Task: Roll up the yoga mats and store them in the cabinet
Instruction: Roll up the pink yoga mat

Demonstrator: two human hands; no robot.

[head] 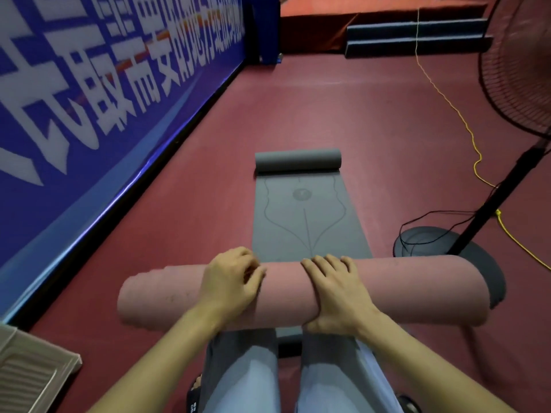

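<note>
A rolled pink yoga mat (pixel 402 290) lies crosswise in front of my knees, over the near end of a grey yoga mat (pixel 301 222). The grey mat stretches away from me on the red floor, with its far end curled into a small roll (pixel 298 160). My left hand (pixel 231 281) presses on top of the pink roll left of its middle, fingers bent. My right hand (pixel 338 289) wraps over the roll at its middle, thumb underneath. No cabinet is in view.
A blue banner wall (pixel 89 114) runs along the left. A standing fan has its round base (pixel 432 242) and pole (pixel 495 198) at the right, with black and yellow cables (pixel 465 126) on the floor. A beige panel (pixel 32 368) lies at lower left. Steps (pixel 417 37) rise far back.
</note>
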